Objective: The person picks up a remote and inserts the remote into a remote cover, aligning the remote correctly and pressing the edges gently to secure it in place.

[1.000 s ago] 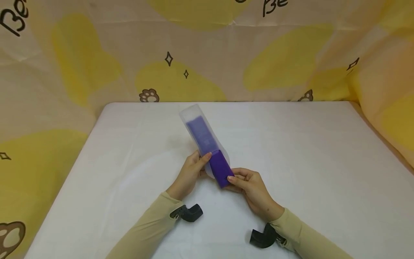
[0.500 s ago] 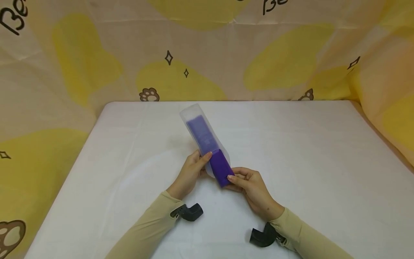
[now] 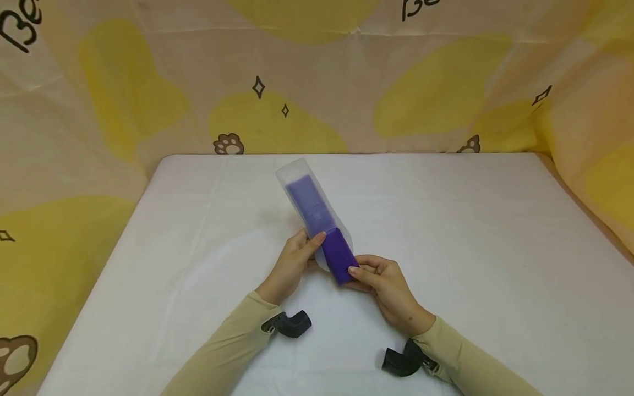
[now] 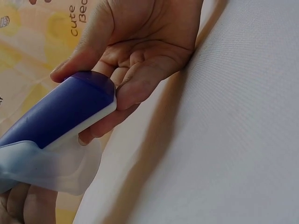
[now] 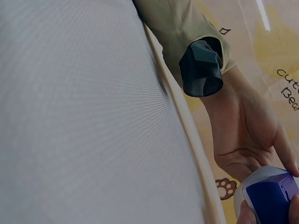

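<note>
A long, flat purple object (image 3: 339,256) with a white underside is tilted up off the table in the head view. Its far part lies inside a frosted, see-through case (image 3: 288,173); the near end sticks out. My left hand (image 3: 289,264) grips the case, its thumb at the edge where the purple part comes out. The near purple end is pinched between the thumb and fingers of my right hand (image 3: 393,294). In the left wrist view, the right hand (image 4: 140,56) holds the blunt end. The right wrist view cuts off most of the object (image 5: 268,200). Its exact kind cannot be told.
A white-covered table (image 3: 475,247) spreads beneath both hands. Behind and beside it hangs a yellow and beige patterned cloth (image 3: 317,82). Black curved mounts (image 3: 294,324) stick out from both sleeved wrists.
</note>
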`<state>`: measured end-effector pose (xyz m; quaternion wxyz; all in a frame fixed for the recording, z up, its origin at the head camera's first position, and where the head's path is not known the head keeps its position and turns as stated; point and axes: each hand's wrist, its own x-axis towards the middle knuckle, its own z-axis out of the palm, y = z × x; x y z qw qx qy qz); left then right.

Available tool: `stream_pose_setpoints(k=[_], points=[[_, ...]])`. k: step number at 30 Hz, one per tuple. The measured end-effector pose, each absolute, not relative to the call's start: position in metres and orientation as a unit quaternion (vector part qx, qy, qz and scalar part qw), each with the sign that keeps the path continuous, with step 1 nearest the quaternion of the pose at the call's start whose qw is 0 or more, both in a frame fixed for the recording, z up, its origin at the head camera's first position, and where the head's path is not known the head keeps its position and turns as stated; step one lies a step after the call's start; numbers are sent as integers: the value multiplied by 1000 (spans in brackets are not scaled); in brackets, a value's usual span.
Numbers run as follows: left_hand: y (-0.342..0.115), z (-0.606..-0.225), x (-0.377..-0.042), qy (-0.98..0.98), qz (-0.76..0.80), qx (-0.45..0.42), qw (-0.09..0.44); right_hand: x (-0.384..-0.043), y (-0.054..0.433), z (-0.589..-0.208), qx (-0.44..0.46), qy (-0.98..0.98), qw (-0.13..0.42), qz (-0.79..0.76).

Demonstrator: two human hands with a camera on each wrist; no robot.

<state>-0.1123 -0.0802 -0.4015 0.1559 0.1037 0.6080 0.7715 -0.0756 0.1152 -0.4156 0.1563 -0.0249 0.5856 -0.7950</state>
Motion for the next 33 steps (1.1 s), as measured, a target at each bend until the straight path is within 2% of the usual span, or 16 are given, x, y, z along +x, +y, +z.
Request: stream_pose_setpoints(k=[33], points=[[-80, -400, -113, 608, 771, 100, 159, -76, 114, -413, -15, 583, 155, -797]])
